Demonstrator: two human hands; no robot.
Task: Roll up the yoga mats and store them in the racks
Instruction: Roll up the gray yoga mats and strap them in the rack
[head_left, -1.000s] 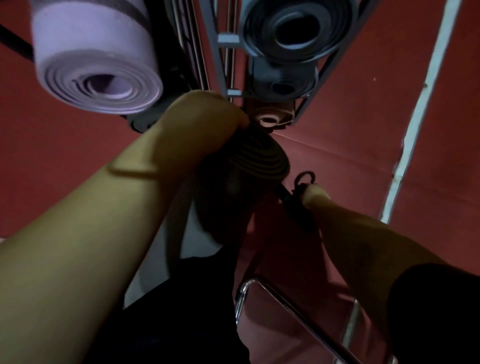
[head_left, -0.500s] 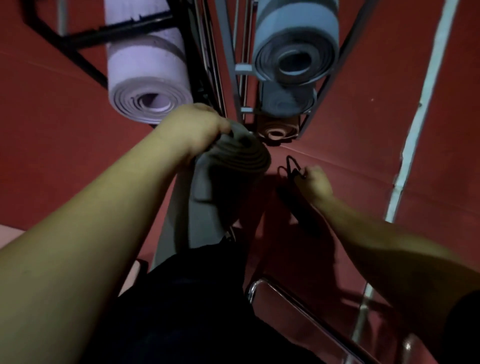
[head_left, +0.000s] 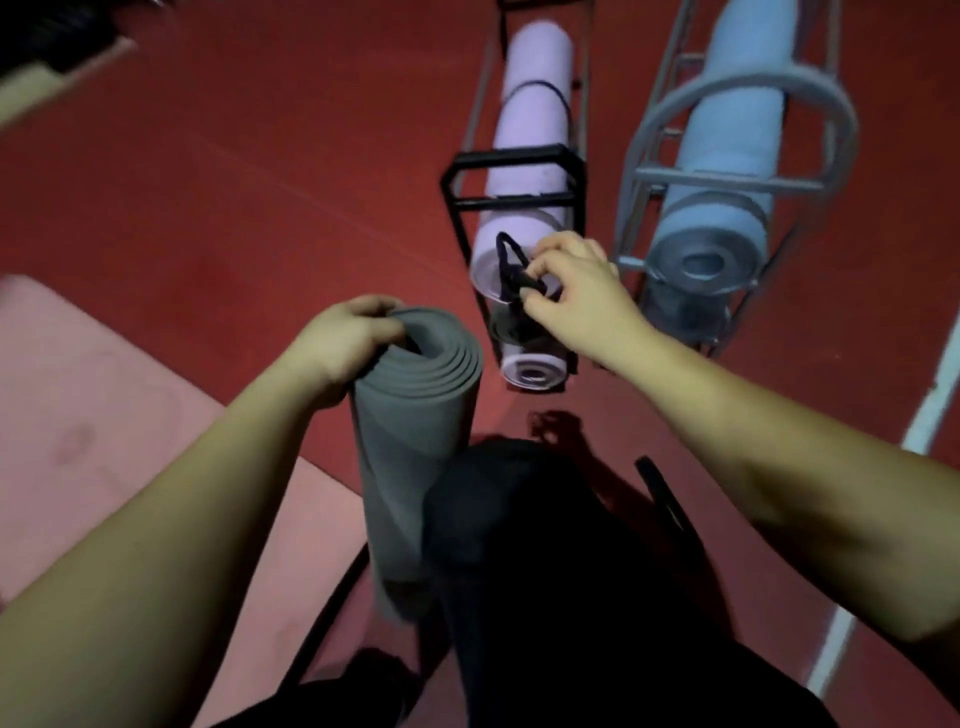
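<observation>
A rolled grey yoga mat (head_left: 410, 441) stands upright against my leg, and my left hand (head_left: 343, 345) grips its top end. My right hand (head_left: 576, 291) is raised in front of the black rack (head_left: 511, 171), pinching a black strap (head_left: 514, 270) with a loop. The black rack holds a rolled lilac mat (head_left: 530, 130) on top and another lilac roll (head_left: 532, 371) at the bottom. To its right, the grey metal rack (head_left: 727, 88) holds a rolled blue mat (head_left: 727, 156).
A pink mat (head_left: 93, 415) lies unrolled on the red floor at the left. A white painted line (head_left: 930, 415) runs down the floor at the right. A black bar (head_left: 670, 509) lies by my right leg.
The view has tilted up, so both racks show further away. My right hand has lifted the black strap from near the floor up in front of the black rack. My left hand kept hold of the grey mat.
</observation>
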